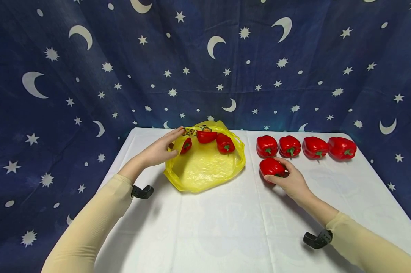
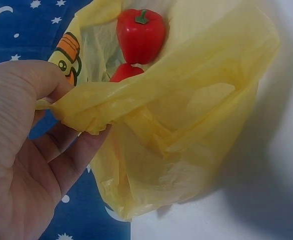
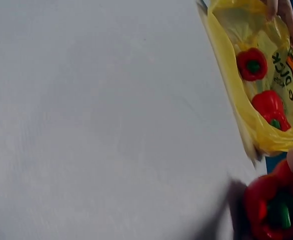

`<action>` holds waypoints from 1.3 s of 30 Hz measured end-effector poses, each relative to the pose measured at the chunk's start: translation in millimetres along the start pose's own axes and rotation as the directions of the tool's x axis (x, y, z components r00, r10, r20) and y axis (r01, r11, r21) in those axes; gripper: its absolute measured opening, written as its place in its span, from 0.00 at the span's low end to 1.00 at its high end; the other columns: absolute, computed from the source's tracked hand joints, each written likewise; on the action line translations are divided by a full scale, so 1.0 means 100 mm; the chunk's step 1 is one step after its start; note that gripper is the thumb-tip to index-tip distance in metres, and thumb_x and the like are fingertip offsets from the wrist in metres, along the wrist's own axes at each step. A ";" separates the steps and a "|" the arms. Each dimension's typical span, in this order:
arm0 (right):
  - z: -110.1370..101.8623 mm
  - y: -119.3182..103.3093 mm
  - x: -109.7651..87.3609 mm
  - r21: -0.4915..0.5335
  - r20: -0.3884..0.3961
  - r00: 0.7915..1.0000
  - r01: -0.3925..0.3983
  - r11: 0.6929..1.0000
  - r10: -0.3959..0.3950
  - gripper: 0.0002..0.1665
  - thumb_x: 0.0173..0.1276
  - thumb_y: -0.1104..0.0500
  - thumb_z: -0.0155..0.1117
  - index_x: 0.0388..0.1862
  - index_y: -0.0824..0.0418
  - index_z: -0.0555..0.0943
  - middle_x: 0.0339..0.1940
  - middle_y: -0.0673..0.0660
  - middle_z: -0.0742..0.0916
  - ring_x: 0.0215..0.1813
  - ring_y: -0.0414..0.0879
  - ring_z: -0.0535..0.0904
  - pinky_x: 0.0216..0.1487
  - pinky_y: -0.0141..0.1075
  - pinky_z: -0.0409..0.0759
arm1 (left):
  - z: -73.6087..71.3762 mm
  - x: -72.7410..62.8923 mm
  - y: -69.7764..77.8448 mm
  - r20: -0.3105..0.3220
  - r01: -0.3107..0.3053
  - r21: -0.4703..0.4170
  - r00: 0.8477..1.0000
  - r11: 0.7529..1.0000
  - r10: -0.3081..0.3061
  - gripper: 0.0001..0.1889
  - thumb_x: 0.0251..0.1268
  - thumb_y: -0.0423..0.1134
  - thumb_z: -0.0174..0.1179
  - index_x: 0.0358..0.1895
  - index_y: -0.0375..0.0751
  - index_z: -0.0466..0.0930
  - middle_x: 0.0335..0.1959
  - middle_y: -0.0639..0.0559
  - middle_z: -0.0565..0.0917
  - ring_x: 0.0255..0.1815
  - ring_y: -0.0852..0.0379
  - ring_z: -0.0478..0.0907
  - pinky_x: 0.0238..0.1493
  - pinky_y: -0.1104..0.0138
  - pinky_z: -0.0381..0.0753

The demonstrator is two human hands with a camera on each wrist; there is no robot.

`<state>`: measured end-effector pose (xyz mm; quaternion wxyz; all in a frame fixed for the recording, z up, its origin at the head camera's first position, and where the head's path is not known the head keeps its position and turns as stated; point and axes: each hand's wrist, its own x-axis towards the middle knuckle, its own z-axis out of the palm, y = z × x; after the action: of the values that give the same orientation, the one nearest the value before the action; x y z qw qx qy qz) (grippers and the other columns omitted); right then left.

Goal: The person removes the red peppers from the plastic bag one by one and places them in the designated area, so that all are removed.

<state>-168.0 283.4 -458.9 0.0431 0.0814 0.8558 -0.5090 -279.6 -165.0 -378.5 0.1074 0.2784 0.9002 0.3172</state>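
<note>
R grip (image 1: 294,182), thumb and fingers curled part-way round a red pepper (image 1: 271,167), holds it just in front of four others on the worktop (image 1: 222,231); L grip (image 1: 159,149) pinches a yellow bag (image 1: 205,167). Pepper's prob. light, firm, slick: best held w/ fingers across its sides.

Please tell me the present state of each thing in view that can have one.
Yellow bag: open at the mouth, partly filled
Red peppers inside the bag: three visible, none held
Red peppers in a row: four, side by side, none held
Single red pepper: gripped
Left hand: gripping the bag's rim
Right hand: gripping the single pepper
White cloth: spread out, lightly creased
</note>
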 end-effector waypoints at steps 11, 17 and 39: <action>0.09 0.01 0.00 0.016 -0.068 0.996 -0.048 0.999 0.049 0.61 0.63 0.43 0.76 0.83 0.61 0.52 0.78 0.70 0.64 0.75 0.68 0.59 0.68 0.60 0.70 | 0.01 0.00 0.00 0.007 0.016 -0.017 1.000 1.000 -0.016 0.42 0.69 0.33 0.58 0.84 0.52 0.50 0.84 0.63 0.45 0.75 0.52 0.59 0.73 0.53 0.65; 0.09 0.03 -0.03 -0.044 -0.054 0.996 -0.068 0.997 0.066 0.65 0.61 0.40 0.76 0.84 0.61 0.49 0.77 0.72 0.63 0.75 0.70 0.59 0.66 0.62 0.70 | 0.01 -0.01 0.01 0.007 0.013 -0.013 1.000 1.000 -0.012 0.42 0.69 0.33 0.58 0.84 0.51 0.50 0.84 0.63 0.45 0.76 0.52 0.58 0.73 0.53 0.65; -0.10 -0.19 -0.18 -0.086 -0.137 0.958 0.241 0.967 -0.251 0.50 0.69 0.44 0.70 0.81 0.62 0.60 0.76 0.64 0.70 0.73 0.64 0.63 0.67 0.62 0.69 | 0.00 -0.01 0.02 0.008 0.018 -0.001 1.000 1.000 -0.018 0.42 0.70 0.34 0.58 0.84 0.52 0.49 0.84 0.64 0.44 0.62 0.50 0.68 0.68 0.55 0.70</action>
<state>-154.0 282.1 -435.1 -0.0806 0.0100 0.8770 -0.4736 -277.8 -164.1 -377.2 0.1138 0.2715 0.9020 0.3158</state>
